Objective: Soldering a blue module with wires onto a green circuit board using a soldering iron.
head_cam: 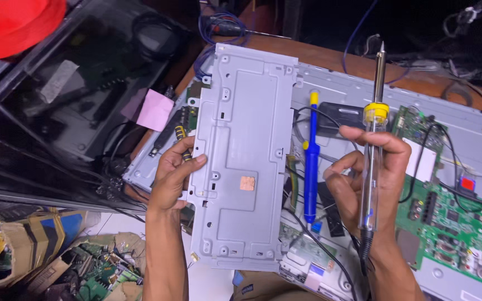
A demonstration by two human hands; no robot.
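Note:
My left hand (171, 175) grips the left edge of a grey sheet-metal shield plate (246, 145) and holds it up, tilted, above the opened back of a flat television (475, 131). A small copper-coloured pad (246, 183) sits on the plate's middle. In my right hand (372, 178) I hold a soldering iron (372, 139) with a clear handle and a yellow collar, tip pointing up and away, cord hanging down by my wrist. A blue desoldering pump (311, 161) lies on the chassis between my hands.
A green circuit board (453, 223) with black wires lies at the right on the chassis. A dark screen panel (68, 95) with a pink note (155, 110) stands at the left, red cloth (15, 25) on its corner. Scrap boards and cardboard (57, 251) pile up at lower left.

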